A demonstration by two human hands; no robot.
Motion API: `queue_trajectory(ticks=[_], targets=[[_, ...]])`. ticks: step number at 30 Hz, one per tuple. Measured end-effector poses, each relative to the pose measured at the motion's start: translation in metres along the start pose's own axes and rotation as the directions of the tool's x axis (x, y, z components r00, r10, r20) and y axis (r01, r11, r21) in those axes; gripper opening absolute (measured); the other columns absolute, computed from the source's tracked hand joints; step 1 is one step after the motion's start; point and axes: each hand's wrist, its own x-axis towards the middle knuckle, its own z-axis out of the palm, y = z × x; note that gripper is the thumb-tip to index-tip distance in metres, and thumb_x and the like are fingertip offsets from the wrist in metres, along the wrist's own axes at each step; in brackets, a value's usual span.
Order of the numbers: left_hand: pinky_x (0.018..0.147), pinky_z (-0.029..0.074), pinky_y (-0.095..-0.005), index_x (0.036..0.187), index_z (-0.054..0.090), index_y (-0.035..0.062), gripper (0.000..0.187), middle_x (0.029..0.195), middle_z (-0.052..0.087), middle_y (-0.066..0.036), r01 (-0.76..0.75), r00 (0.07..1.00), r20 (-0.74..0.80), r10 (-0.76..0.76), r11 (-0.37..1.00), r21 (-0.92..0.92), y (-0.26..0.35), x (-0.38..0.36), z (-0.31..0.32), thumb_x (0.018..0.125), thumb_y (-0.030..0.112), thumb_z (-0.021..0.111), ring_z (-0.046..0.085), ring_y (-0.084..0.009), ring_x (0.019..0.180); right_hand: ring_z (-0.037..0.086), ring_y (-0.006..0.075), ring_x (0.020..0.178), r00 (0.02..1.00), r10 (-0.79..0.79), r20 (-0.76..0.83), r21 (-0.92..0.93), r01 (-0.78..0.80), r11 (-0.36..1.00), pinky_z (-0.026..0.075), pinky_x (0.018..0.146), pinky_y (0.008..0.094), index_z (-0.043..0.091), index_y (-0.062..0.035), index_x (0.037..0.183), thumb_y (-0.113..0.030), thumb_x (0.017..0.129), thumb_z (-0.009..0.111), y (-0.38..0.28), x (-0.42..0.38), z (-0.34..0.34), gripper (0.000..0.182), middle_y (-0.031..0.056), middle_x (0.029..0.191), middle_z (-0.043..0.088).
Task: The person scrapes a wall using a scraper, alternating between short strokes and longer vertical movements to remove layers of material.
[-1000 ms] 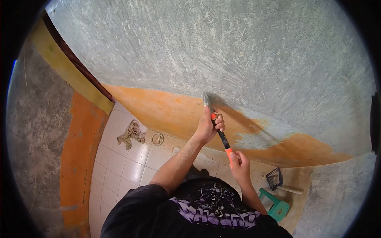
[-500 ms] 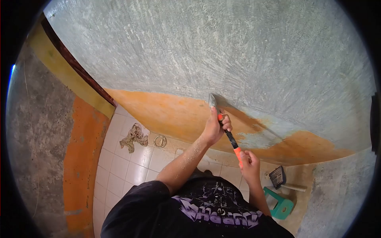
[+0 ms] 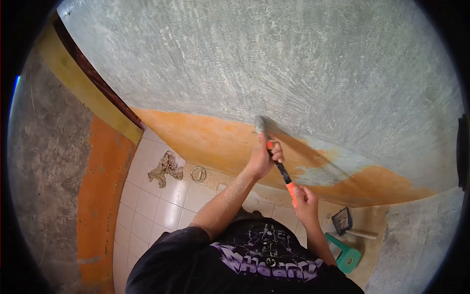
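A scraper [image 3: 280, 170] with a black-and-orange handle and a metal blade [image 3: 259, 124] is pressed against the wall, right at the edge where orange paint [image 3: 210, 137] meets bare grey plaster [image 3: 274, 63]. My left hand [image 3: 263, 157] grips the handle high up, just under the blade. My right hand [image 3: 305, 202] grips the orange lower end of the handle. Dust covers my left forearm.
Below lies a white tiled floor [image 3: 156, 206] with a crumpled rag [image 3: 165, 167] and a round floor drain [image 3: 198, 174]. A green stool [image 3: 346, 257] and a dark brush with a pale handle [image 3: 342, 221] stand at the lower right. An orange-painted wall [image 3: 98, 196] is at the left.
The blade has shifted slightly along the paint edge, first right, then back a little left. Both hands kept their grip on the handle.
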Motion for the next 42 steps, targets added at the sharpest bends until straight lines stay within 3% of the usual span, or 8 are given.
queue_trajectory(ticks=[2, 8, 9, 12, 13, 20, 26, 42], targets=[[0.061, 0.035, -0.0299, 0.099, 0.043, 0.0161, 0.052, 0.068, 0.032, 0.002, -0.024, 0.999, 0.022, 0.023, 0.999, 0.033, 0.011, -0.002, -0.008, 0.099, 0.065, 0.027, 0.032, -0.0112, 0.057, 0.046, 0.0048, 0.048, 0.996, -0.084, 0.019, -0.101, 0.086, 0.991, 0.032, 0.044, 0.0234, 0.063, -0.0006, 0.098, -0.031, 0.096, 0.064, -0.002, 0.004, 0.014, 0.03, -0.0013, 0.058, 0.053], [0.062, 0.036, -0.031, 0.104, 0.043, 0.0167, 0.051, 0.068, 0.032, 0.002, -0.002, 1.0, 0.001, 0.002, 0.999, 0.036, -0.002, 0.0, 0.001, 0.099, 0.065, 0.027, 0.031, -0.0119, 0.057, 0.045, 0.0048, 0.047, 1.0, -0.004, -0.016, 0.001, 0.004, 1.0, 0.033, 0.042, 0.0224, 0.062, -0.0015, 0.097, -0.028, 0.097, 0.062, -0.001, -0.003, 0.004, 0.026, -0.0022, 0.059, 0.051], [0.061, 0.035, -0.0302, 0.097, 0.042, 0.0158, 0.053, 0.067, 0.031, 0.003, 0.0, 1.0, -0.009, 0.0, 1.0, 0.02, 0.003, 0.0, -0.002, 0.098, 0.067, 0.027, 0.031, -0.0114, 0.056, 0.046, 0.0047, 0.047, 0.999, 0.035, -0.006, 0.024, -0.035, 0.999, 0.033, 0.042, 0.0222, 0.062, -0.0012, 0.097, -0.028, 0.097, 0.062, -0.003, -0.002, 0.002, 0.026, -0.0022, 0.06, 0.052], [0.059, 0.033, -0.0278, 0.075, 0.039, 0.0131, 0.064, 0.063, 0.027, 0.005, 0.013, 0.999, -0.047, -0.015, 0.999, -0.035, 0.025, 0.0, -0.024, 0.095, 0.072, 0.025, 0.028, -0.0099, 0.054, 0.047, 0.0051, 0.05, 0.981, -0.192, 0.039, -0.121, 0.196, 0.973, 0.034, 0.046, 0.0238, 0.065, 0.0009, 0.097, -0.03, 0.095, 0.065, -0.008, 0.012, 0.031, 0.031, -0.0008, 0.06, 0.054], [0.057, 0.032, -0.0275, 0.065, 0.031, 0.0165, 0.065, 0.061, 0.025, 0.006, -0.089, 0.994, -0.054, 0.094, 0.992, 0.095, 0.039, 0.001, -0.031, 0.094, 0.074, 0.023, 0.027, -0.0093, 0.053, 0.047, 0.005, 0.051, 0.981, -0.186, 0.05, -0.116, 0.19, 0.975, 0.034, 0.046, 0.0238, 0.065, 0.0013, 0.097, -0.029, 0.095, 0.065, -0.008, 0.016, 0.041, 0.03, -0.0009, 0.06, 0.054], [0.062, 0.037, -0.0313, 0.102, 0.042, 0.0141, 0.053, 0.07, 0.034, 0.001, -0.026, 0.999, -0.033, 0.028, 0.998, 0.051, 0.029, -0.01, -0.01, 0.1, 0.064, 0.024, 0.033, -0.0123, 0.058, 0.044, 0.0029, 0.05, 0.995, -0.082, 0.055, -0.063, 0.086, 0.994, 0.031, 0.045, 0.0221, 0.063, 0.0009, 0.1, -0.026, 0.097, 0.063, 0.0, 0.004, 0.033, 0.028, -0.0035, 0.058, 0.051], [0.065, 0.04, -0.0348, 0.103, 0.042, 0.0159, 0.05, 0.07, 0.034, 0.0, 0.001, 0.997, 0.073, -0.008, 0.996, 0.088, 0.015, -0.007, -0.008, 0.1, 0.063, 0.025, 0.037, -0.014, 0.059, 0.04, 0.0014, 0.049, 0.996, -0.051, 0.073, -0.057, 0.056, 0.997, 0.028, 0.045, 0.0213, 0.062, 0.0007, 0.103, -0.026, 0.098, 0.062, -0.001, -0.004, 0.019, 0.027, -0.006, 0.057, 0.047], [0.06, 0.035, -0.0302, 0.103, 0.042, 0.0173, 0.052, 0.066, 0.028, 0.003, -0.047, 0.998, -0.032, 0.048, 0.998, 0.044, 0.012, -0.006, -0.003, 0.098, 0.066, 0.026, 0.029, -0.0108, 0.056, 0.043, 0.0028, 0.051, 0.984, -0.179, 0.017, -0.114, 0.18, 0.977, 0.03, 0.046, 0.024, 0.066, 0.0012, 0.099, -0.031, 0.096, 0.064, 0.008, 0.002, 0.021, 0.032, -0.0044, 0.055, 0.048]])
